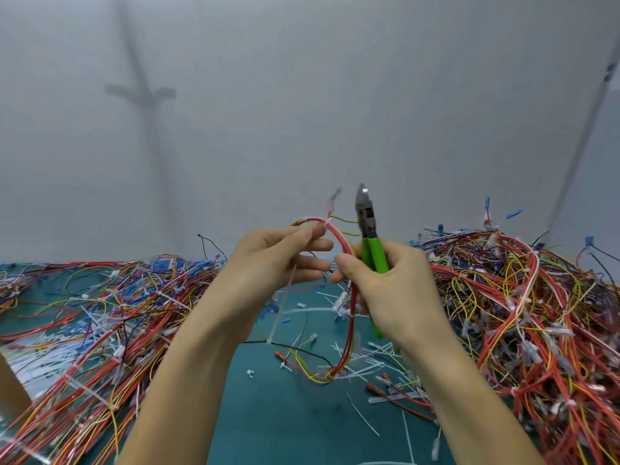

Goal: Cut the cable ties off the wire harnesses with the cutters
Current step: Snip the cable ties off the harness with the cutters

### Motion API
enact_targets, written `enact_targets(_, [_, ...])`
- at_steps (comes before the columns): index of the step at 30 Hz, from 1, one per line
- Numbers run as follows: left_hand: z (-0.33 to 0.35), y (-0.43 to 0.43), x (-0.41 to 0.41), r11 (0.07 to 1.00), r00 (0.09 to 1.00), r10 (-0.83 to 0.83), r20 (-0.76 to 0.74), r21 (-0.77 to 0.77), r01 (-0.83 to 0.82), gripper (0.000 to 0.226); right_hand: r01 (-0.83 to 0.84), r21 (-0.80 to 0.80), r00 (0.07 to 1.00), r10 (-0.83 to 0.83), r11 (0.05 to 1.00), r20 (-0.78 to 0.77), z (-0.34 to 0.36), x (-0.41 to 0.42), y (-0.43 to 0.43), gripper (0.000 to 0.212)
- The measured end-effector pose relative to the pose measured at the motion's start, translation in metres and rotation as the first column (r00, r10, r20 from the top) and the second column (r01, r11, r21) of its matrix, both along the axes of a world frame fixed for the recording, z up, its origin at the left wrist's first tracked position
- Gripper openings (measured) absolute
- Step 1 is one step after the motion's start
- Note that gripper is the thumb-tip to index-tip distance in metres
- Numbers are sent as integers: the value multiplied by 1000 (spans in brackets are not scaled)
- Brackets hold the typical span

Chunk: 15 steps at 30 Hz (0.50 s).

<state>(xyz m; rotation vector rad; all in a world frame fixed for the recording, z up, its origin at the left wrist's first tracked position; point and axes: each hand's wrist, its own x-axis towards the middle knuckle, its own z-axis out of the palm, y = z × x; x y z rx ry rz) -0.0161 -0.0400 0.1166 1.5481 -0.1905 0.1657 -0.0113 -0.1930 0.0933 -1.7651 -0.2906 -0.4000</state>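
Red-wired harness (339, 240) arcs upright between your hands, your left hand (268, 263) pinching its crown and your right hand (392, 283) wrapped round the green-handled cutters (367, 223), whose closed blades point straight up just right of the white cable tie (328, 223), so it lies leftward of them.

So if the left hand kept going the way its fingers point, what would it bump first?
Probably the looped red wire harness, which the left hand pinches near the top; right behind it are the right hand and its green-handled metal cutters. Depth is hard to judge here.
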Motion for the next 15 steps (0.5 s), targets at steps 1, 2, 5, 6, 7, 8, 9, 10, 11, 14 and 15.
enact_targets(1, [1, 3, 0, 998, 999, 45, 21, 34, -46, 22, 15, 18, 1000, -15, 1000, 3, 1, 0, -3, 18])
enact_targets(2, [2, 6, -1, 991, 993, 107, 53, 77, -111, 23, 27, 37, 1000, -27, 999, 5, 2, 1, -5, 18])
enact_targets(5, [4, 26, -2, 885, 930, 309, 199, 299, -357, 30, 60, 94, 998, -63, 994, 23, 4, 3, -12, 20])
enact_targets(6, [5, 36, -3, 825, 910, 346, 227, 389, -411, 35, 64, 114, 997, -68, 991, 32, 5, 3, -13, 20])
enact_targets(7, [6, 45, -4, 784, 907, 361, 217, 456, -421, 41, 65, 138, 997, -71, 988, 40, 5, 3, -14, 19])
enact_targets(8, [7, 53, -6, 778, 923, 348, 166, 498, -383, 48, 65, 163, 996, -73, 985, 49, 6, 3, -15, 19])
enact_targets(9, [8, 60, -8, 798, 948, 306, 83, 522, -303, 57, 64, 184, 996, -76, 981, 56, 6, 3, -15, 18])
enact_targets(10, [9, 65, -10, 818, 969, 247, -11, 538, -202, 66, 64, 201, 995, -78, 977, 63, 6, 3, -16, 18])
enact_targets(11, [10, 69, -12, 823, 979, 185, -90, 558, -104, 73, 65, 214, 994, -81, 975, 68, 6, 3, -17, 17])
enact_targets(14, [7, 72, -15, 777, 989, 29, -144, 626, 68, 67, 65, 251, 993, -87, 966, 76, 6, 3, -19, 16])
enact_targets(15, [5, 70, -14, 769, 991, -8, -135, 632, 92, 59, 64, 263, 993, -87, 963, 76, 6, 3, -19, 15])
